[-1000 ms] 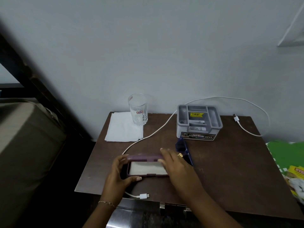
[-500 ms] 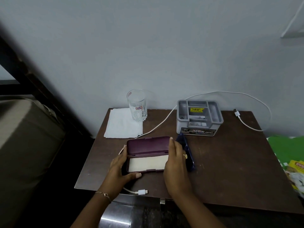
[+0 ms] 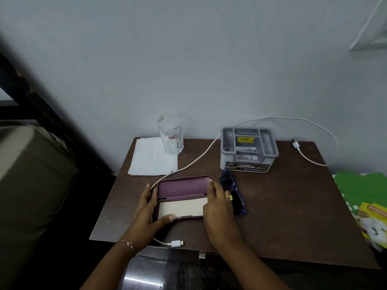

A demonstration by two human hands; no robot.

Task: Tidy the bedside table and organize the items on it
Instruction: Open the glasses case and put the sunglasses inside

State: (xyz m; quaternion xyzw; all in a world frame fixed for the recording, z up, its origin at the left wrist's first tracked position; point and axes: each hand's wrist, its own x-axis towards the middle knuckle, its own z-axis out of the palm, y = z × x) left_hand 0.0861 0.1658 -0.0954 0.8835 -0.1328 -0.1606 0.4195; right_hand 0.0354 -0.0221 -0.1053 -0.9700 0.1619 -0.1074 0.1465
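Purple spectacle case (image 3: 183, 190) is lying open at the bedside table's (image 3: 289, 208) front. Left hand (image 3: 146, 214) is grasping its left end; right hand (image 3: 219, 206) is pressing straight fingers against its right end, likely steadying it for the blue glasses (image 3: 227, 181) lying alongside.

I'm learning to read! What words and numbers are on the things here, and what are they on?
"OPEL": front label of the grey box.
"45.00": yellow sticker inside that box; its smaller print is blurred.
Red sticker on the glass: too small to read.
Red letters on the yellow packet at the right edge: blurred.
Purple case: no writing shows.
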